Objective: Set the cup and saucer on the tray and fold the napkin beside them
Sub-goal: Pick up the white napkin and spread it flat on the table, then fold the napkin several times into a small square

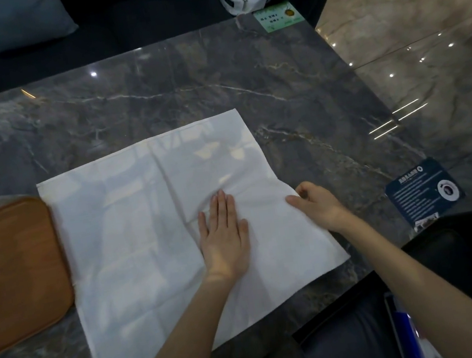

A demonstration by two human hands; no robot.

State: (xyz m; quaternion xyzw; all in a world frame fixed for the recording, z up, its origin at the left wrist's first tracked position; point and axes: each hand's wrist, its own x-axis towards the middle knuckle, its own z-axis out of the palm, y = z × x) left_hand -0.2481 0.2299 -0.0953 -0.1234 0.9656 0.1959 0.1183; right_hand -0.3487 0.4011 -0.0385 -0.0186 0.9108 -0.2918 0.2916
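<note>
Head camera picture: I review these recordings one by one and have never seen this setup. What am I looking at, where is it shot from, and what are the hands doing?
There is no machine here: a person wears one wide-angle camera on the head, looking down at their own bare arms. On the dark marble table lies a white cloth napkin, spread open. The left hand presses flat on it; the right hand pinches its right edge. A wooden tray sits at the left, its visible part bare. No cup or saucer shows. A dark printed card lies at the right.
</note>
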